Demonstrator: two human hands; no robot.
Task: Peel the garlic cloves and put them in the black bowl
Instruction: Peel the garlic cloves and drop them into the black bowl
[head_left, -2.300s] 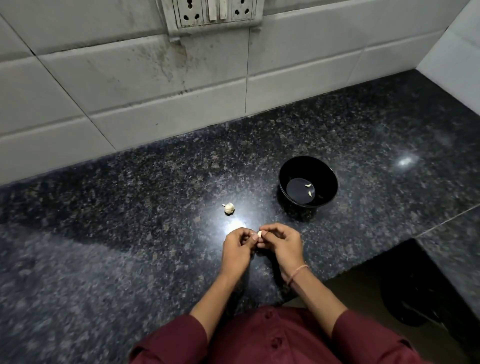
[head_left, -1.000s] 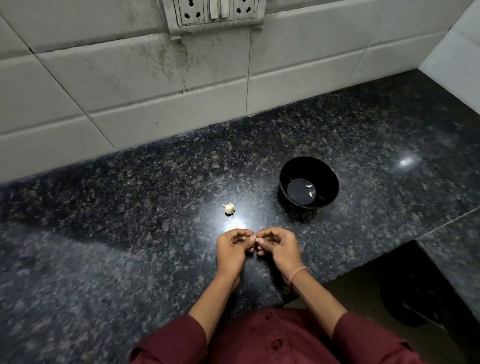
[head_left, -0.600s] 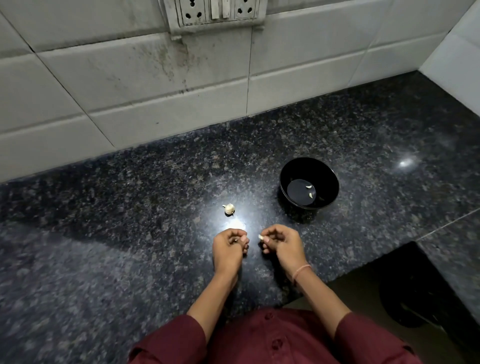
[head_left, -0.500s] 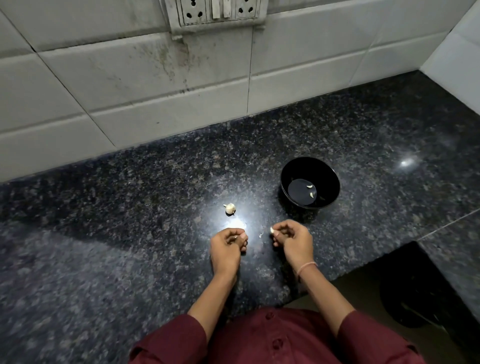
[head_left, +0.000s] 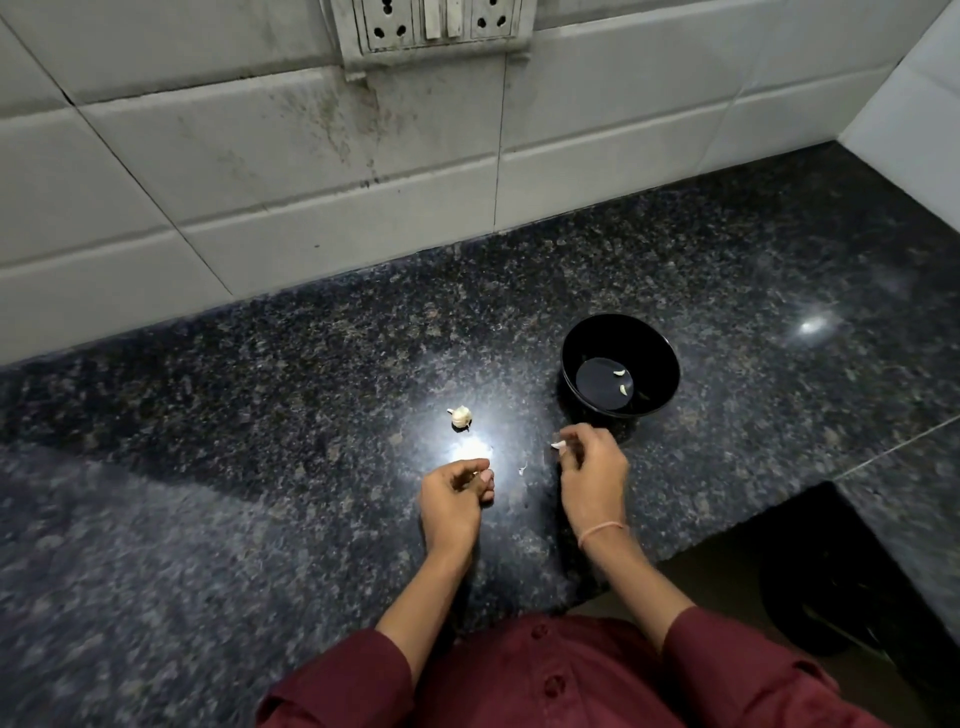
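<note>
The person's right grip (head_left: 592, 467) hangs just above the dark speckled counter (head_left: 260, 415), thumb and fingertips clamped on a pale peeled garlic clove (head_left: 558, 445) that sticks out to the left. It is close to the near side of the black bowl (head_left: 660, 358) and not over its rim. Two peeled cloves (head_left: 621, 381) lie on the bowl's floor. The left grip (head_left: 454, 493) sits low beside it, fingers curled inward; I cannot tell whether they pinch anything. Between the two hands a small white scrap of skin (head_left: 522, 470) lies on the counter. A partly stripped garlic bulb (head_left: 460, 417) rests beyond the left grip, well left of the bowl, near a bright reflection.
</note>
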